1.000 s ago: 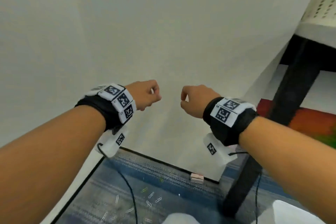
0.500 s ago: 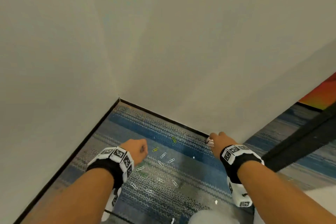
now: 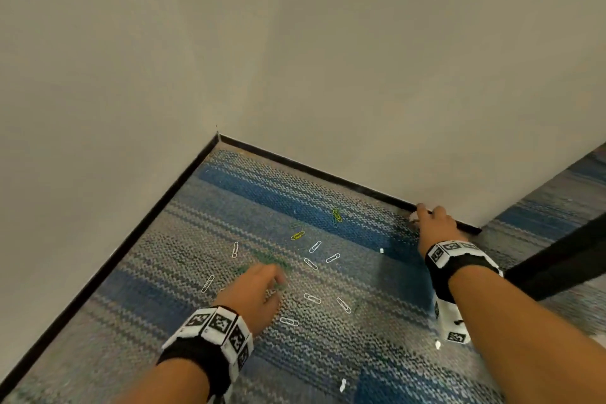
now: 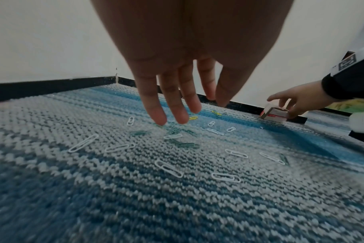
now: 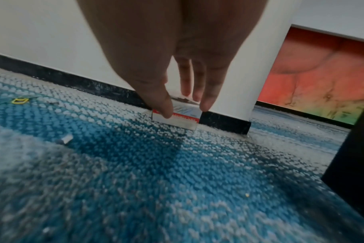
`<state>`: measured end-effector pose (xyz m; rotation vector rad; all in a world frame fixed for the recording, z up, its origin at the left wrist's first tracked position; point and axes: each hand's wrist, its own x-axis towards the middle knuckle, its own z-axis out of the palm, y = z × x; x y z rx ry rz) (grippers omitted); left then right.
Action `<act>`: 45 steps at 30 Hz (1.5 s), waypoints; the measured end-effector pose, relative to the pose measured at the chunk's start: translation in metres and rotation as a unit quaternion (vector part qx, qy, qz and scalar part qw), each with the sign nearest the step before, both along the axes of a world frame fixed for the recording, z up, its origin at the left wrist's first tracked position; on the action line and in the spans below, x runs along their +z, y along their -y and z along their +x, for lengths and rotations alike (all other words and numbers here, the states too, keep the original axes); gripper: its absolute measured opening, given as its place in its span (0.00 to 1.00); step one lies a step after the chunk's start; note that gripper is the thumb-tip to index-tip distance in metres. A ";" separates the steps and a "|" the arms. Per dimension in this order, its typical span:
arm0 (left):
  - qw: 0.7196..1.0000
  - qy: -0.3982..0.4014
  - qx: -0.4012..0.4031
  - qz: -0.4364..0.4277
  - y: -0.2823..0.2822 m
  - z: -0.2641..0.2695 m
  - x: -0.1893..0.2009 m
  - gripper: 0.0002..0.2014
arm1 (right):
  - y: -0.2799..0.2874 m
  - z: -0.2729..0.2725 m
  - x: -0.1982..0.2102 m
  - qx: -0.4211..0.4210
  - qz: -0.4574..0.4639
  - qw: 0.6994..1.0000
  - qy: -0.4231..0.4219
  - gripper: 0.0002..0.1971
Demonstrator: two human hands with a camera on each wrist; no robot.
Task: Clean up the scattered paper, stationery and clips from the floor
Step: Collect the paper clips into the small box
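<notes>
Several white paper clips (image 3: 311,298) (image 4: 168,168), a bunch of green clips (image 3: 272,261) (image 4: 175,131) and a yellow clip (image 3: 297,235) (image 4: 193,117) lie scattered on the blue-grey carpet. My left hand (image 3: 278,279) (image 4: 177,118) reaches down with straight fingers, its tips touching the green bunch. A small red-and-white clip box (image 4: 273,114) (image 5: 183,119) stands against the black baseboard. My right hand (image 3: 426,216) (image 5: 185,108) pinches the box between thumb and fingers. In the head view the hand hides most of the box.
Two pale walls meet at a corner (image 3: 218,136) with black baseboard along both. A black table leg (image 3: 557,259) (image 5: 355,164) stands right of my right arm. Small white paper scraps (image 3: 343,385) (image 3: 381,250) lie on the carpet. An orange panel (image 5: 322,74) shows beyond the wall end.
Both hands dropped from raised fists to the floor. The left hand opened over the clips; the right hand reached the baseboard and closed on the box. The view tilted down.
</notes>
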<state>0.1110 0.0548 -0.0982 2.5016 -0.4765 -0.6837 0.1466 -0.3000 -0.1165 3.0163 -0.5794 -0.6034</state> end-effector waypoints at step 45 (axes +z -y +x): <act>0.998 -0.051 -0.004 0.020 -0.002 -0.073 -0.047 0.31 | -0.182 -0.150 -0.029 0.027 0.517 0.854 0.058 0.20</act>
